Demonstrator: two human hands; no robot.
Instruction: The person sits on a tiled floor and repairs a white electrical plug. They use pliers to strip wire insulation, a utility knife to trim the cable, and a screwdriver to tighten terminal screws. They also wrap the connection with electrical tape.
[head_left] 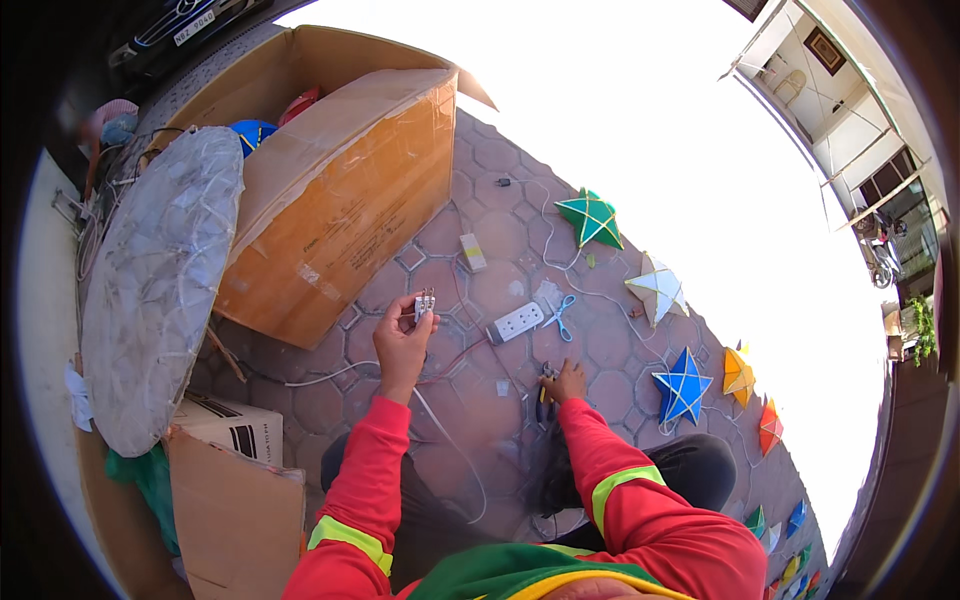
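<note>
My left hand (405,345) is raised with fingers pinched on a small white electrical plug (425,305) that has metal prongs. My right hand (568,383) is low over the paving, fingers closed on pliers (546,398) with dark and yellow handles. Between and just beyond my hands lie a white power strip (518,322), blue-handled scissors (563,316) and a small pale block (472,252). A white cable (450,459) hangs down from near my left hand and curves across the paving.
A large open cardboard box (330,220), a pale oval panel (160,280) and a smaller carton (230,520) crowd my left. Star lanterns (590,215) with wires line the right along sunlit ground. A parked car (150,45) stands upper left, a motorcycle (880,245) far right.
</note>
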